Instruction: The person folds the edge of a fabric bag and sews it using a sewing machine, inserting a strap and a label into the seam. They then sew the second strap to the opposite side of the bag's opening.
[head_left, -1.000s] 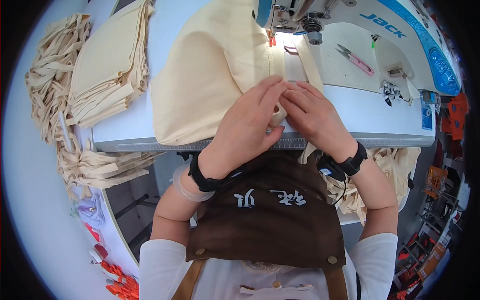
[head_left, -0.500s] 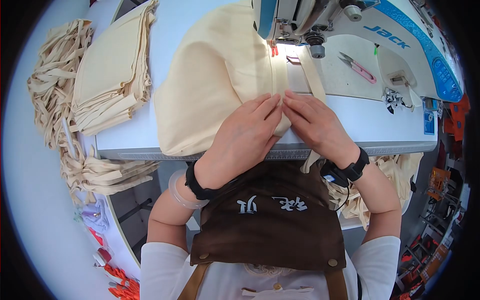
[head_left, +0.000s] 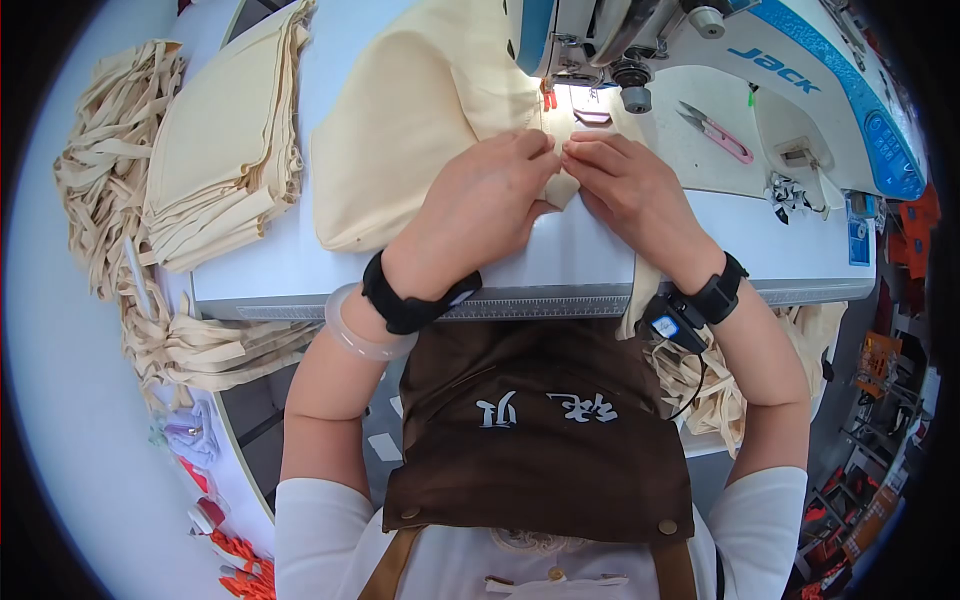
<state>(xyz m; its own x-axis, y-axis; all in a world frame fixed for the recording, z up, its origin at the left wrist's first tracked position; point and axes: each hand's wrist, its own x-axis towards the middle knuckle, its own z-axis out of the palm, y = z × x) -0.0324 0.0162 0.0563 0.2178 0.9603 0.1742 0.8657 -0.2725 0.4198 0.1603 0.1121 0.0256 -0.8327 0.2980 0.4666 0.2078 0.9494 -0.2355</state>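
- Head view: since the earlier frame both hands have slid up the worktop (head_left: 620,262) toward the sewing machine (head_left: 700,60), carrying the cloth bag (head_left: 420,120) with them.
- The left hand (head_left: 480,205) and right hand (head_left: 625,190) meet fingertip to fingertip, fingers curled and pinching the bag's folded edge — likely to keep the fold flat just before the needle.
- The bag is plain cream cloth, limp and creased, lying left of the machine; a strap (head_left: 640,290) hangs over the worktop's front edge.
- Pink snips (head_left: 715,128) lie on the machine bed; finished bags (head_left: 220,130) are stacked at far left.
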